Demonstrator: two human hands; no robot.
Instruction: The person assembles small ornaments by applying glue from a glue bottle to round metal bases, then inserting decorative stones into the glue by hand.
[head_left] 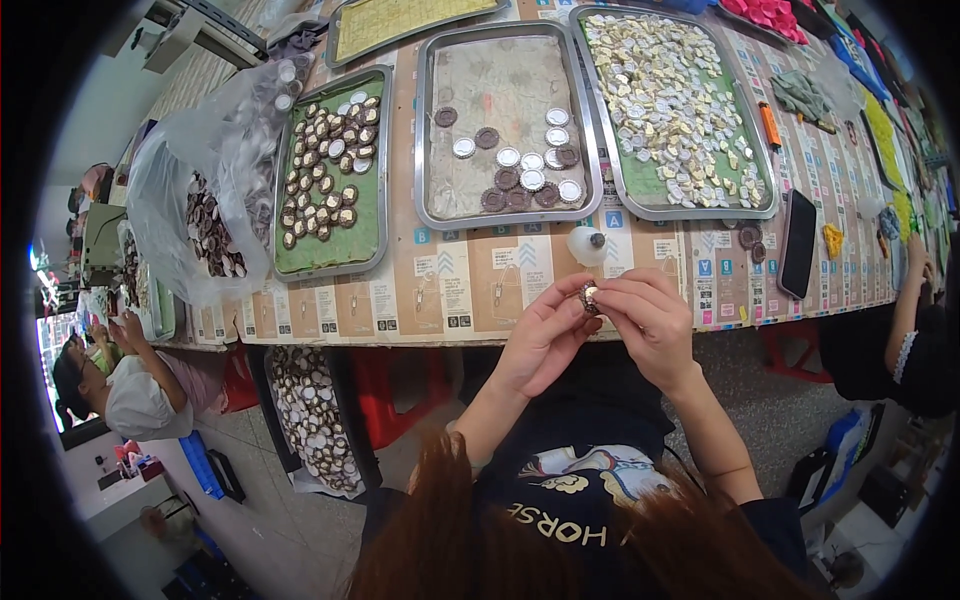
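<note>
Over the table's near edge, my left hand (545, 335) pinches a small dark brown, bottle-cap-like disc (590, 297) with a shiny gold piece on it. My right hand (650, 322) meets it from the other side, its fingertips closed on the gold piece and the rim. Just beyond my fingers stands a small white squeeze bottle (583, 246) with a dark tip. Behind it, a metal tray (480, 70) holds loose brown and silver caps. To its right, a green-lined tray (620, 190) is heaped with small gold and white pieces.
Brown caps with gold tops lie on a green tray (335, 258) at left, beside a clear plastic bag (160, 190) of caps. A phone (797, 245), an orange cutter (769, 126) and loose brown caps (750, 238) are at right. A filled bin (318, 420) stands below. Other people sit at both sides.
</note>
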